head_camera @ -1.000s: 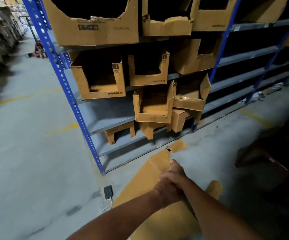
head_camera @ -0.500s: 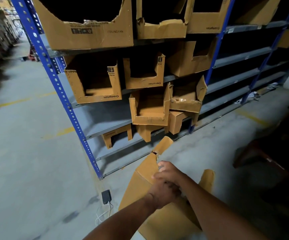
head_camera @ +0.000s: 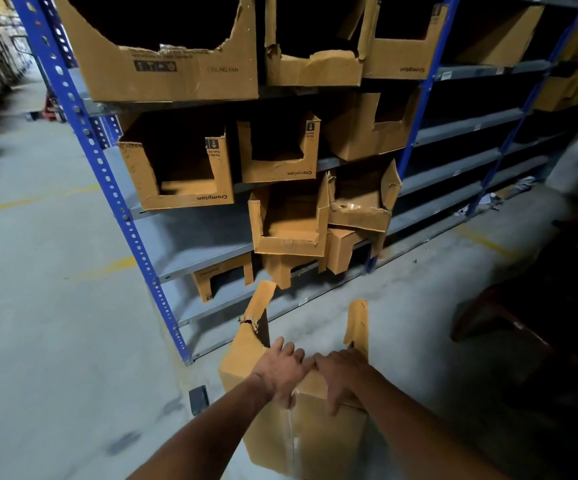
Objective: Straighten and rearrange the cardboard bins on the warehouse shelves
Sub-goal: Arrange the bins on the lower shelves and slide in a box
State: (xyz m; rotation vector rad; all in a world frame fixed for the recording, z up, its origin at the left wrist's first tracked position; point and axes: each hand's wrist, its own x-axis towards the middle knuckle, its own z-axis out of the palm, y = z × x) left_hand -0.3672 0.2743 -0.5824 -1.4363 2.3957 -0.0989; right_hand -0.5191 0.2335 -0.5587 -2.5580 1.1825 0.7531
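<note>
A grey concrete floor [head_camera: 55, 341] with faded yellow lines is running along a blue-posted shelving rack [head_camera: 121, 216] with grey metal shelves. Cut-front cardboard bins are sitting on the shelves: a large one printed "CEILING FAN" [head_camera: 162, 64] on the upper level, a "Crompton" bin [head_camera: 176, 168] below it, and two crumpled bins [head_camera: 291, 220] leaning against each other lower down (one tipping over the shelf edge). A small dark box [head_camera: 198, 400] is lying on the floor by the rack's foot.

Compared with half a second ago, the cardboard bin in hand [head_camera: 298, 427] is now showing as an opened box shape with two upright side flaps rather than a flattened sheet, and the hands are lying side by side on its rim instead of overlapping.

The left hand [head_camera: 280, 372] is resting over the near top edge of this bin, fingers spread forward and thumb hanging down the front face. The right hand [head_camera: 341, 379] is grasping the same edge just beside it, fingers draped down the front. The bin is standing in front of the rack's lowest shelf; whether it is touching the floor cannot be told.
</note>
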